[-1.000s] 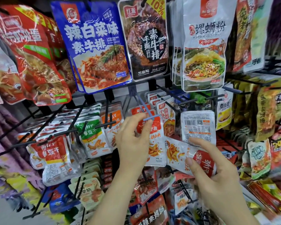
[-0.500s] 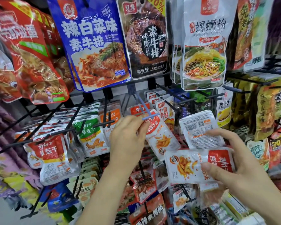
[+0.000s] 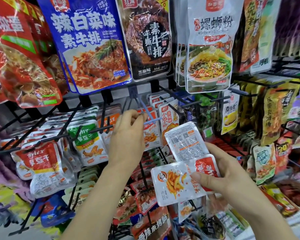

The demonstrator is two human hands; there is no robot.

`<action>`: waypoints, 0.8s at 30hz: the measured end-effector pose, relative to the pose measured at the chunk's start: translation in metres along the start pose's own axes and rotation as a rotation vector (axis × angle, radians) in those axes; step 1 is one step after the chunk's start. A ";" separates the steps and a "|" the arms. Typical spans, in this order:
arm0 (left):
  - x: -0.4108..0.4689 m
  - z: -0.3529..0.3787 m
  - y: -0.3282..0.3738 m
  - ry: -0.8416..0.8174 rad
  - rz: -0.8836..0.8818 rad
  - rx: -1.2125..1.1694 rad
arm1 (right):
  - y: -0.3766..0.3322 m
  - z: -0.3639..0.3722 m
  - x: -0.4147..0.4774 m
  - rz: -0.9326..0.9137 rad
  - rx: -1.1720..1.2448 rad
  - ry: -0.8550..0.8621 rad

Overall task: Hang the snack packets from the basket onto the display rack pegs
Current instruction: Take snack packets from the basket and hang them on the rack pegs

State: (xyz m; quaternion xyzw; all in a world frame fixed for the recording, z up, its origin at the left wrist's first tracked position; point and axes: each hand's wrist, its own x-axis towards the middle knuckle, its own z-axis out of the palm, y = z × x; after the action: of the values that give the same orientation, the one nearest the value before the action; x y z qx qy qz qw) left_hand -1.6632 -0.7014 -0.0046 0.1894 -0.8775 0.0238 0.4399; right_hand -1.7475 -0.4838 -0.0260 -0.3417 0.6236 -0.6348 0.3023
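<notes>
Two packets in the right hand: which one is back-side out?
The upper packet: barcode and fine print showing. The lower packet shows its red label and food picture.

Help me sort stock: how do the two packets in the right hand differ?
The upper packet shows its printed back with a barcode; the lower packet shows its red-and-orange front. The upper packet stands tilted; the lower packet lies sideways. Both look like the same small kind, held in the right hand.
</notes>
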 end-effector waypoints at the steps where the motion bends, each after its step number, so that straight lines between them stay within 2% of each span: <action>1: -0.002 -0.003 0.002 -0.020 -0.005 -0.002 | 0.001 -0.001 0.000 0.017 0.025 0.013; 4: -0.016 -0.023 0.008 -0.048 0.005 -0.100 | -0.001 -0.004 0.000 0.065 0.174 0.051; 6: -0.030 -0.048 0.017 -0.040 0.050 -0.310 | -0.003 -0.004 0.000 0.088 0.208 0.094; 8: -0.044 -0.071 0.030 -0.159 0.154 -0.507 | -0.005 -0.003 0.001 0.101 0.220 0.111; 9: -0.049 -0.074 0.035 -0.253 0.244 -0.487 | -0.006 -0.001 0.002 0.095 0.220 0.101; 11: -0.057 -0.068 0.039 -0.392 0.426 -0.188 | -0.008 0.005 0.003 0.078 0.218 0.066; 12: -0.060 -0.062 0.039 -0.432 0.458 -0.058 | -0.009 0.008 0.003 0.066 0.221 0.050; 13: -0.062 -0.058 0.038 -0.428 0.454 -0.002 | -0.010 0.010 0.004 0.056 0.229 0.041; 17: -0.069 -0.060 0.028 -0.202 0.419 -0.101 | -0.011 0.018 0.006 0.047 0.326 0.019; 19: -0.072 -0.064 0.027 -0.156 0.408 -0.075 | -0.010 0.019 0.006 0.031 0.375 0.017; 21: -0.077 -0.066 0.030 -0.193 0.375 -0.052 | -0.011 0.022 0.006 0.008 0.412 0.063; 24: -0.077 -0.070 0.040 -0.498 0.240 -0.139 | -0.012 0.027 0.006 -0.050 0.344 0.232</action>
State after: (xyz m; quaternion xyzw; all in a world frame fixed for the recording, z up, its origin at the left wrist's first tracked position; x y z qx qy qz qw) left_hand -1.5821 -0.6259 -0.0171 0.0536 -0.9742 -0.0318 0.2169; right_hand -1.7286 -0.5036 -0.0144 -0.2251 0.5280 -0.7742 0.2667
